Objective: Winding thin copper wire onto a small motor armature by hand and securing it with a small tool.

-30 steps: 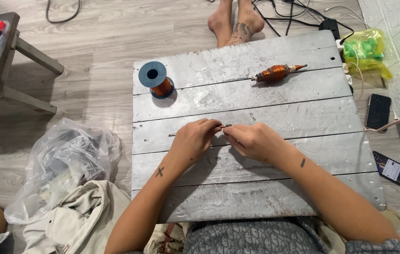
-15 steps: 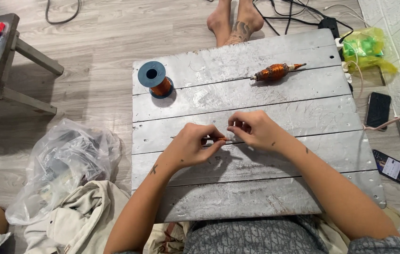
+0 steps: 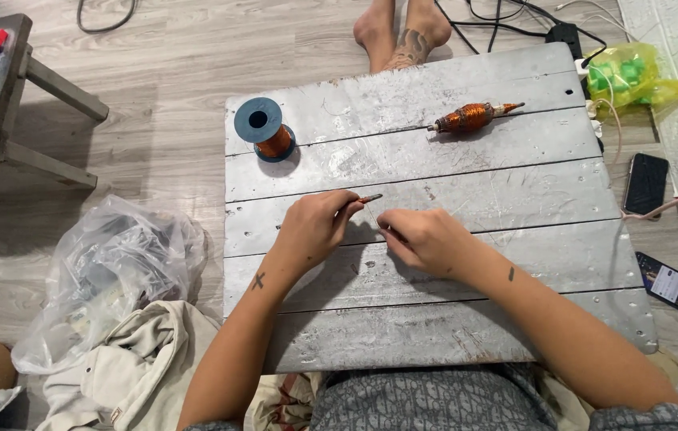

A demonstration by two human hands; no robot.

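Left hand [image 3: 312,230] pinches a thin rod [image 3: 361,199] at tabletop [image 3: 466,335] centre; right hand [image 3: 425,239], at its 4 o'clock, grips fine wire [image 3: 376,218]. Judged light, stiff, slippery; the wire kinks easily. Grip near the ends.

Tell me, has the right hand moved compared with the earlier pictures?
Yes. The right hand has drawn back toward the person, down across the grey plank board.
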